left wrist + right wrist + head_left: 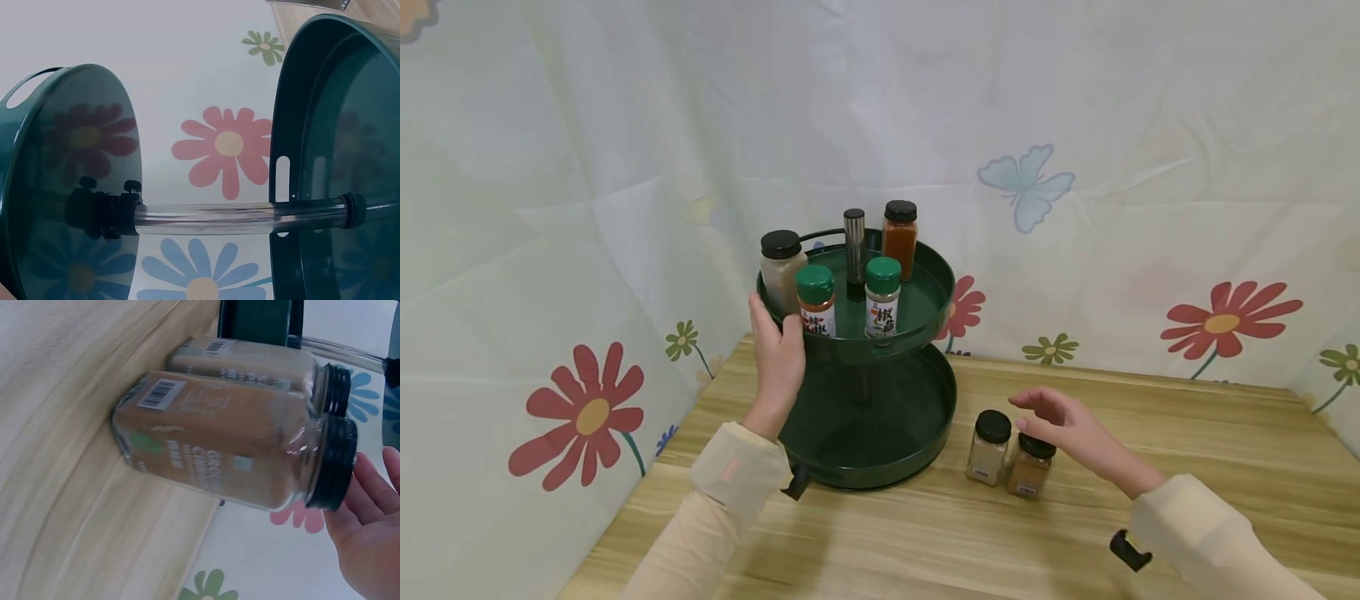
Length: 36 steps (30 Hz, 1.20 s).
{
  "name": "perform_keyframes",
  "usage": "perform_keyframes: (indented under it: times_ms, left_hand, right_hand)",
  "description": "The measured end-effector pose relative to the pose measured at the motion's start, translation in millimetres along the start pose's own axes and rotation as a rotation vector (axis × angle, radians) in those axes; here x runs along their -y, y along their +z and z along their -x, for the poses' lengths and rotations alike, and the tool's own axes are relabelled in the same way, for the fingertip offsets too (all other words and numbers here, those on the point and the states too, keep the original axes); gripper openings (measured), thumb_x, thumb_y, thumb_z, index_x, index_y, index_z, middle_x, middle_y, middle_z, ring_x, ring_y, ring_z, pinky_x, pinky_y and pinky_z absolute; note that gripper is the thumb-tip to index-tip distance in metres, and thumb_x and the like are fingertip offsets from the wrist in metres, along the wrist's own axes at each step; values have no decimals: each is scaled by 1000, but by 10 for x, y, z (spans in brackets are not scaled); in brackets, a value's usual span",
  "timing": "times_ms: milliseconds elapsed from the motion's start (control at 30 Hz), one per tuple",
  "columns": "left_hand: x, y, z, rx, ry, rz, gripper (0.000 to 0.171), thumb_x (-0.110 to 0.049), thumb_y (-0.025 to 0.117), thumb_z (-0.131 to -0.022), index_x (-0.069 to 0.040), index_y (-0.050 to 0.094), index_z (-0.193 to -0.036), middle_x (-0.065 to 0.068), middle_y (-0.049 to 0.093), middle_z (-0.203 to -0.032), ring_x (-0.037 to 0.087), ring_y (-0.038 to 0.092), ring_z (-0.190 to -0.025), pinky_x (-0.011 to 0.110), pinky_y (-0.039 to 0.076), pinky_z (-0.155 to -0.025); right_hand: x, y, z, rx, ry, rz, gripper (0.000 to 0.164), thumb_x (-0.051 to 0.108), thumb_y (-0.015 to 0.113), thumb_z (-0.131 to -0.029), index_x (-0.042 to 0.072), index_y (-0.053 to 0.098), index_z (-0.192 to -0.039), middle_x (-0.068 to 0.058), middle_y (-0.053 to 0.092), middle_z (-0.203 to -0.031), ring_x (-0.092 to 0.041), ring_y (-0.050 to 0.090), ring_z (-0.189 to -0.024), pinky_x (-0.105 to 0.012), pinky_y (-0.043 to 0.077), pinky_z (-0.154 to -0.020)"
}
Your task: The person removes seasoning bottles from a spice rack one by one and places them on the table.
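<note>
A dark green two-tier round rack [917, 340] stands on the table. My left hand [778, 354] rests against the left side of its upper tray, fingers extended upward, next to a large black-lidded jar [781, 275]. On the right, two square glass spice jars stand side by side: a pale one [987, 454] and a brown one labelled as ground cinnamon [1028, 473]. My right hand [1063, 429] hovers by the cinnamon jar's black lid, its fingers loosely bent and holding nothing. In the right wrist view, those fingers [369, 506] are right beside the lid.
On the upper tray stand two green-capped shakers, one with red contents [816, 300] and one pale [882, 300], plus a red-brown spice jar [900, 242] behind the metal post [854, 246]. A flower-printed curtain [1112, 208] hangs behind the wooden table [925, 533].
</note>
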State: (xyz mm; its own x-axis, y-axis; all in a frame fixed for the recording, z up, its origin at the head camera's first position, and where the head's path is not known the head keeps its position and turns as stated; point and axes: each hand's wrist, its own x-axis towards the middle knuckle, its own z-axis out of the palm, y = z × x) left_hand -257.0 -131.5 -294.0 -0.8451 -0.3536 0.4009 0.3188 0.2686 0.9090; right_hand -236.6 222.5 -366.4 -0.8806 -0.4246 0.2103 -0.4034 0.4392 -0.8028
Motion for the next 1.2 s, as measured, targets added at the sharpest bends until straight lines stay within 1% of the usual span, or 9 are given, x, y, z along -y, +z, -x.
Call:
perform_keyframes:
  times_ms: [100,167,267,367,500,600,767,933,1200]
  left_hand:
    - [-2,-3,2,0,-3,-2,70,-19,35,-88,-7,-5,-143,9,-5,-152,15,-3,-135,38,5,-111]
    - [-3,-4,2,4,-5,-3,70,-19,35,-88,-8,-5,-143,9,-6,-152,15,-3,-135,38,5,-111]
    - [-4,-3,1,5,-10,-3,70,-19,35,-88,-8,-5,-143,8,-6,-152,15,-3,-135,38,5,-111]
    - [-6,-4,-1,7,-12,-6,70,-19,35,-88,-8,-6,-143,8,-6,-152,15,-3,-135,38,5,-111]
    - [-10,-5,3,12,-16,-5,70,-20,36,-88,-8,-6,-143,8,-6,-152,14,-4,-135,37,5,-111]
    - [-15,-6,6,15,-16,-3,70,-20,36,-88,-8,-6,-143,7,-7,-152,14,-4,-135,37,4,-111]
    - [-18,-4,10,10,-9,-4,70,-20,36,-88,-8,-6,-143,7,-6,-152,13,-4,-135,37,4,-111]
    - [-7,-5,1,8,-7,1,70,-19,36,-88,-8,-6,-143,7,-6,-152,14,-3,-135,37,5,-111]
    - [-1,-2,4,6,-2,1,70,-20,36,-88,-8,-5,-144,7,-5,-152,14,-2,-135,37,5,-111]
  right_hand:
    - [44,0,-19,6,-26,2,34,18,50,-90,0,49,-119,-21,51,-121,-36,43,-115,-59,30,-97]
    - [72,-4,-36,5,-39,5,33,18,50,-90,1,50,-118,-18,52,-121,-35,44,-115,-58,30,-97]
    - [122,-12,-61,8,-71,19,30,17,50,-91,3,51,-117,-16,53,-120,-33,46,-113,-57,36,-93]
    - [181,-15,-83,12,-82,30,29,17,50,-90,5,51,-117,-12,54,-120,-31,47,-113,-55,39,-91]
    - [260,-2,-110,20,-102,17,30,16,51,-90,5,51,-117,-13,54,-120,-33,44,-116,-59,34,-94]
    - [313,7,-130,26,-123,0,31,15,51,-89,3,51,-118,-16,53,-121,-36,41,-118,-62,30,-95]
    - [377,5,-166,29,-163,-3,30,13,52,-89,3,51,-117,-16,53,-120,-37,39,-120,-63,27,-96]
    - [430,-5,-187,37,-163,5,30,15,53,-88,7,51,-117,-13,52,-121,-37,38,-121,-63,26,-97]
    - [508,-1,-219,43,-169,4,32,15,54,-88,3,50,-118,-15,52,-121,-37,38,-121,-62,27,-97]
